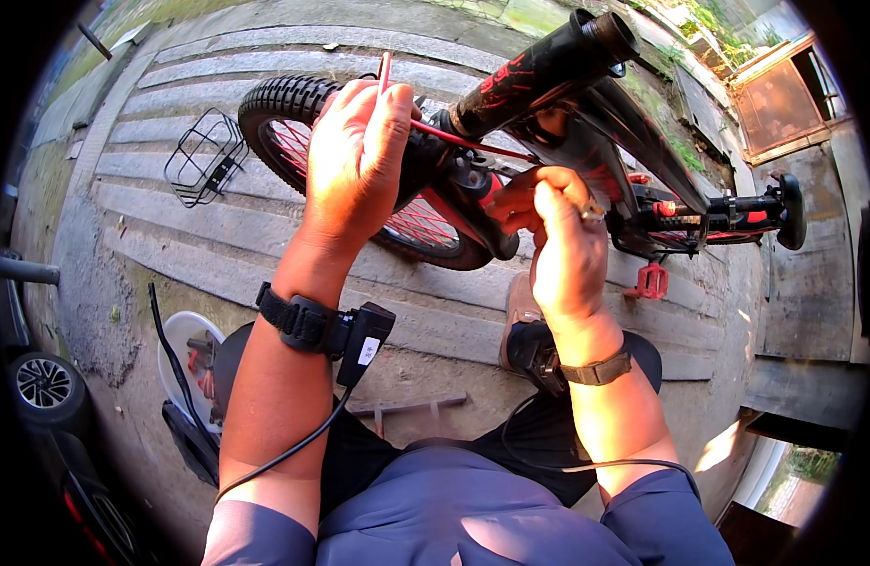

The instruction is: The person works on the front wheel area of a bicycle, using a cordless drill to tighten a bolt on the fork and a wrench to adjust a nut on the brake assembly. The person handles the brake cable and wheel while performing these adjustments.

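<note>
My left hand (358, 156) is closed on a red cable (463, 141) above the bicycle's front wheel (272, 123); one end sticks up past my fingers and the rest slants right across the frame. My right hand (562, 241) is curled beside the black-and-red fork (482, 212), around a small pale metallic piece (592, 213) that I cannot identify. The black bicycle, with red markings on its thick front tube (520, 75), lies tilted across the top of the view, its saddle (790, 210) at the right and a red pedal (652, 280) hanging below.
A black wire basket (199, 156) lies on the concrete slabs at left. A white bucket (178, 330) of tools stands by my left leg. A car wheel (43, 382) and pipe (29, 272) are at far left. Rusty panels (775, 104) and boards (803, 274) line the right side.
</note>
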`<control>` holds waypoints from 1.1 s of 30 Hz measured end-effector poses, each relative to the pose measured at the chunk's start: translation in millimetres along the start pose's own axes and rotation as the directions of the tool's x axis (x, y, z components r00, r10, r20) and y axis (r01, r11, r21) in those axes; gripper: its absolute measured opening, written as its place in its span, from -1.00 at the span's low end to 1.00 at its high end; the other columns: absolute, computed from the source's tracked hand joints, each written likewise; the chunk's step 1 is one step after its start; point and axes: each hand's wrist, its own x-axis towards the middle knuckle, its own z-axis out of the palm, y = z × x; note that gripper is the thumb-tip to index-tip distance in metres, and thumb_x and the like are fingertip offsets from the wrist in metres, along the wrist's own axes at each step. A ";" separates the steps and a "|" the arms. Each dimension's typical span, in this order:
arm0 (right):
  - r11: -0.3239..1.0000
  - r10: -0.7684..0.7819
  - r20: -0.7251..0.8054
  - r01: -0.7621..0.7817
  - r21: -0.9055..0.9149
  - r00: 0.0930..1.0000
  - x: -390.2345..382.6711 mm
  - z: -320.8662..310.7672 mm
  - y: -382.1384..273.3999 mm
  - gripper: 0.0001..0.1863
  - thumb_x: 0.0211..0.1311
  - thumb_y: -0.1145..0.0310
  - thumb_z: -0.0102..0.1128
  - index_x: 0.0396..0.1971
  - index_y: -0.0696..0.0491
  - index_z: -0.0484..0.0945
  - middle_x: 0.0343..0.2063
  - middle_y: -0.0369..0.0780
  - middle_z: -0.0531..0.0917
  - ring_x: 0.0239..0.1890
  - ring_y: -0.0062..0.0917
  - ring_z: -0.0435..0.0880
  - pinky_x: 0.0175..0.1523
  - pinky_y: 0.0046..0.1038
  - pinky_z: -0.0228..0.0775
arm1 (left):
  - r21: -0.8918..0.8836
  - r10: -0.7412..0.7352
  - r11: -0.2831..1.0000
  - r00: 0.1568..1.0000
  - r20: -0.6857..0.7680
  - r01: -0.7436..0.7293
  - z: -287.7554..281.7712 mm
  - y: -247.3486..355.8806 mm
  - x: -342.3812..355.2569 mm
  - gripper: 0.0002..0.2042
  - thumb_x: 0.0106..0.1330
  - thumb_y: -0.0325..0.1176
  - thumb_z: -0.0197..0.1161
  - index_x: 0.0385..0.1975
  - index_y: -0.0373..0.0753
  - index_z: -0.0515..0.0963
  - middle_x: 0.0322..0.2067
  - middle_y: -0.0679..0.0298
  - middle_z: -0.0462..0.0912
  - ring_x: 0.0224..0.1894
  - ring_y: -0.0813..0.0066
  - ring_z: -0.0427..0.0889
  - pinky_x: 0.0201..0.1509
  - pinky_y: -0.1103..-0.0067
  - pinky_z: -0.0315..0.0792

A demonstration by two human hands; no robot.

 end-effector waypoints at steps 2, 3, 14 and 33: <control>0.946 0.135 -0.041 -0.117 0.303 0.990 4.8 -2.1 3.3 -0.69 0.52 0.23 -0.10 -0.07 0.16 0.51 -0.24 -0.12 0.70 -0.23 -0.40 0.73 -0.18 -0.47 0.51 | 0.022 -0.022 1.000 0.999 0.025 0.022 -1.2 1.3 -0.1 -0.65 0.51 -0.21 -0.02 -0.44 -0.34 0.52 -0.41 0.14 0.52 -0.26 0.20 0.49 -0.06 0.41 0.36; 0.882 0.216 -0.040 -0.177 0.437 0.975 6.1 -6.2 8.4 -0.68 0.52 0.21 -0.12 -0.05 0.14 0.51 -0.24 -0.10 0.70 -0.22 -0.35 0.73 -0.19 -0.46 0.51 | 0.050 -0.044 0.998 0.998 0.053 0.042 -3.2 4.2 0.0 -0.66 0.52 -0.25 -0.05 -0.41 -0.35 0.53 -0.33 0.14 0.58 -0.18 0.25 0.53 0.03 0.45 0.37; 0.470 0.391 0.141 -0.329 0.819 0.909 8.6 -7.0 22.7 -0.70 0.48 0.23 -0.06 0.00 0.08 0.52 -0.13 -0.05 0.70 -0.09 -0.20 0.71 -0.16 -0.37 0.56 | 0.097 -0.060 0.994 0.995 0.077 0.053 -5.3 5.9 -0.1 -0.67 0.53 -0.30 -0.08 -0.39 -0.36 0.54 -0.24 0.14 0.64 -0.11 0.31 0.56 0.12 0.49 0.37; 0.622 -0.435 0.352 0.560 -0.548 0.829 4.7 5.4 1.7 -0.81 0.20 0.54 0.19 -0.18 0.07 0.59 -0.36 -0.20 0.66 -0.40 -0.40 0.64 -0.28 -0.45 0.45 | 0.073 -0.066 0.995 0.995 0.077 0.061 -5.0 4.9 -0.3 -0.67 0.53 -0.30 -0.09 -0.39 -0.35 0.54 -0.25 0.14 0.64 -0.11 0.31 0.56 0.13 0.49 0.37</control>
